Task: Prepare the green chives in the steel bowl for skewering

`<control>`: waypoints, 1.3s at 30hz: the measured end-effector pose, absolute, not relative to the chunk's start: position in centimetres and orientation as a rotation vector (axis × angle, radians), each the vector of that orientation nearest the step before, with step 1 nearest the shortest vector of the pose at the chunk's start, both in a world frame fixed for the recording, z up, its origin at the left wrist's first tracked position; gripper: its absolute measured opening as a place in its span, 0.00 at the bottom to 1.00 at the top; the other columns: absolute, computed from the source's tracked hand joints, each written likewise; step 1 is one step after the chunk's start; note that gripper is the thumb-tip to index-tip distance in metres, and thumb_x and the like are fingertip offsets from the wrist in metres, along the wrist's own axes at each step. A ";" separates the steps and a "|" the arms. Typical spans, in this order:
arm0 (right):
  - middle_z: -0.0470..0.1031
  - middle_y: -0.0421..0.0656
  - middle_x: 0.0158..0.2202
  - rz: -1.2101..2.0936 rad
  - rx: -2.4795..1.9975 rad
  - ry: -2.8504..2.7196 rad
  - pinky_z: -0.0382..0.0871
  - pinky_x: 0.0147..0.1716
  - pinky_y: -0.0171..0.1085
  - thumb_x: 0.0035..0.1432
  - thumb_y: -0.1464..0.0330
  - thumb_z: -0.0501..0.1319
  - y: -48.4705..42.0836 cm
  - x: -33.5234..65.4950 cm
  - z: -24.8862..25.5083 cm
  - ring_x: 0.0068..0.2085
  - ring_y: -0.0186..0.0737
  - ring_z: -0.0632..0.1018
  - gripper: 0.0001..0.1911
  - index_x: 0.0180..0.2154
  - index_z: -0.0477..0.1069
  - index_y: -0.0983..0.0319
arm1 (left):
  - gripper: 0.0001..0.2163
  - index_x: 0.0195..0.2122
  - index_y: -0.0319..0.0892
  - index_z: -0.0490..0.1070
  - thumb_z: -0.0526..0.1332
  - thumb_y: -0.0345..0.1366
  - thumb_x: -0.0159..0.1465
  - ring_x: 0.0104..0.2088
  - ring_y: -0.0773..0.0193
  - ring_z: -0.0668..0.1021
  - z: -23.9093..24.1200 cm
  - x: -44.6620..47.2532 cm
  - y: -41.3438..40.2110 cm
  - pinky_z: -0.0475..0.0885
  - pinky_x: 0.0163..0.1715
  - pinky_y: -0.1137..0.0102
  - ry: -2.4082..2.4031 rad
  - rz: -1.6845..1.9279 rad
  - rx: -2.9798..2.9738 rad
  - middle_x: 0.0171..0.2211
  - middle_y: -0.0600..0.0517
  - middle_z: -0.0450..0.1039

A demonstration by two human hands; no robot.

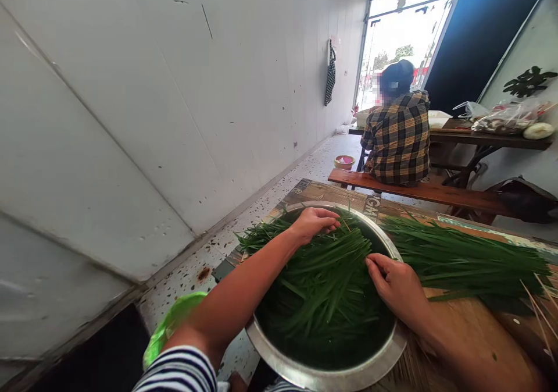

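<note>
A wide steel basin stands at the table's edge in front of me, with long green garlic chives inside. My left hand hangs over the far part of the basin, fingers pressed together. By its fingertips is a thin yellowish strand; whether they grip it I cannot make out. At the basin's right inner side, my right hand pinches at the cut ends of a bunch of chives. To the right, a large pile of more garlic chives lies on the wooden table.
Thin sticks lie at the table's right. Below my left arm is a green bag-lined bin. Ahead, a person in a plaid shirt sits on a red bench, facing another table with bagged goods. A white wall runs along the left.
</note>
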State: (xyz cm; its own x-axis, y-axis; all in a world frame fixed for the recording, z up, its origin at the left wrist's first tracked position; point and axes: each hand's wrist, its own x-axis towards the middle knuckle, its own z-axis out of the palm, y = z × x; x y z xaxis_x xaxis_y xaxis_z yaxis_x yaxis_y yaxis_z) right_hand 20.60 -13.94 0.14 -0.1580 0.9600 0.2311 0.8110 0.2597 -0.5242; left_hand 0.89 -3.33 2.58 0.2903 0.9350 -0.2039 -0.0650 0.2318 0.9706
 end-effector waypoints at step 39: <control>0.75 0.42 0.21 0.316 -1.543 -2.006 0.61 0.23 0.32 0.59 0.59 0.46 -14.0 20.5 0.5 0.22 0.36 0.74 0.21 0.31 0.75 0.59 | 0.08 0.31 0.34 0.76 0.62 0.33 0.52 0.25 0.71 0.72 2.0 1.5 -3.7 0.67 0.28 0.76 1.037 0.990 1.665 0.25 0.49 0.75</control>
State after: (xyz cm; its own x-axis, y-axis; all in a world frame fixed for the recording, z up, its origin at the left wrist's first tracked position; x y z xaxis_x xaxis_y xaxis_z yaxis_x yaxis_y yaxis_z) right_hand 20.48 -13.97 0.55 -0.1603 0.9400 0.3012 0.8019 0.3020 -0.5156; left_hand 1.53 -3.72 1.97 0.3246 0.9323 0.1593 0.2018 -0.2328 0.9513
